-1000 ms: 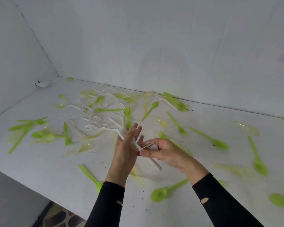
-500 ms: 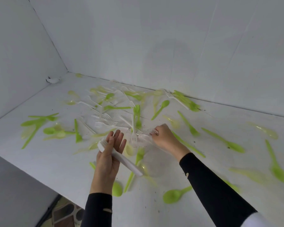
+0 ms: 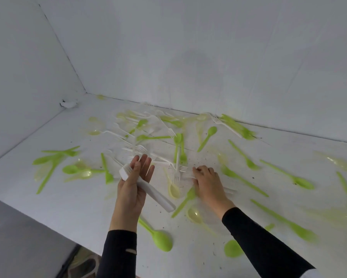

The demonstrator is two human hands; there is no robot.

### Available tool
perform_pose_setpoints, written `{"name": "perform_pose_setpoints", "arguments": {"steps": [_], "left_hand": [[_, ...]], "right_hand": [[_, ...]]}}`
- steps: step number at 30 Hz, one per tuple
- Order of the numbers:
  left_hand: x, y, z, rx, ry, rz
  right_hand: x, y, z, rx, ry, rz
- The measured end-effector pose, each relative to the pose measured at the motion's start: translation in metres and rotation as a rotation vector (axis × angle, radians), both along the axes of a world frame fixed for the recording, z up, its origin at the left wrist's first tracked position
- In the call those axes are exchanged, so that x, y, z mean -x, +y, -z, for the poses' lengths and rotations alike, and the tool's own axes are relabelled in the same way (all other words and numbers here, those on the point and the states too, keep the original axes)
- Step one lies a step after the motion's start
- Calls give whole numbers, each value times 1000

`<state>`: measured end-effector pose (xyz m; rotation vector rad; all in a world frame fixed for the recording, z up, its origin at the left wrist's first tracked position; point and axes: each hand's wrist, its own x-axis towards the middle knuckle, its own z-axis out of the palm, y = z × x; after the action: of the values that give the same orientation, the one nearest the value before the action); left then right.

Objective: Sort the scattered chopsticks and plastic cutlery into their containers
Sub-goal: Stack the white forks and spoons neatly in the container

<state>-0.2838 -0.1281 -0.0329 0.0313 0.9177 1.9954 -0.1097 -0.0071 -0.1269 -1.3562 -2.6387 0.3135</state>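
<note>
Gathering the white forks, one hand stocking, one hand picking

Collecting is the step in hand, judging by how things lie. The left hand point(image 3: 132, 189) is raised off the white table point(image 3: 68, 207), palm up, with a stack of white forks point(image 3: 154, 194) laid slantwise across it. Its thumb clamps the stack against the palm, and its fingers are stretched out nearly straight behind the tines.

The right hand point(image 3: 209, 183) is palm down on the table, fingers curled over a loose white fork point(image 3: 229, 190) whose handle pokes out at the wrist side. Whether it has more than one fork under it cannot be told.

Another white fork point(image 3: 177, 173) lies just beside that hand. Green spoons point(image 3: 160, 240) and pale translucent spoons point(image 3: 173, 190) are strewn all round.

Next, the picked fork probably has to be lifted, turned tines-forward and nested onto the stack, so the left thumb must ease briefly without letting the stack slide. No container and no chopsticks are in view, so most of the sorting is left to do.

No brand, label or writing can be read anywhere.
</note>
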Motion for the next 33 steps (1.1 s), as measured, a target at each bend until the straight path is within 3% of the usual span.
{"name": "perform_pose_setpoints", "arguments": {"steps": [2,5,10,12,14,17,22,27,30,33], "left_hand": [[6,5,-2,-3,-3,28],[15,13,-1,-2,18,86],[29,25,2,-12,76,185],[33,27,1,2,136,246],[39,29,-1,2,205,326],[50,29,-4,-48,271,473],[66,28,-9,-108,323,565],[84,27,-6,-33,292,568],[94,26,-6,20,249,476],[107,27,-2,39,173,396]], "right_hand": [[-6,3,-4,22,93,6],[-10,8,-21,57,261,180],[16,6,-84,222,842,327],[30,0,-115,414,981,289],[47,-6,-135,731,1106,195],[69,-12,-143,1056,1199,196],[100,-15,-132,1248,1166,163],[123,-27,-126,1076,1054,140],[121,-19,-122,802,831,161],[102,-1,-103,499,734,378]]}}
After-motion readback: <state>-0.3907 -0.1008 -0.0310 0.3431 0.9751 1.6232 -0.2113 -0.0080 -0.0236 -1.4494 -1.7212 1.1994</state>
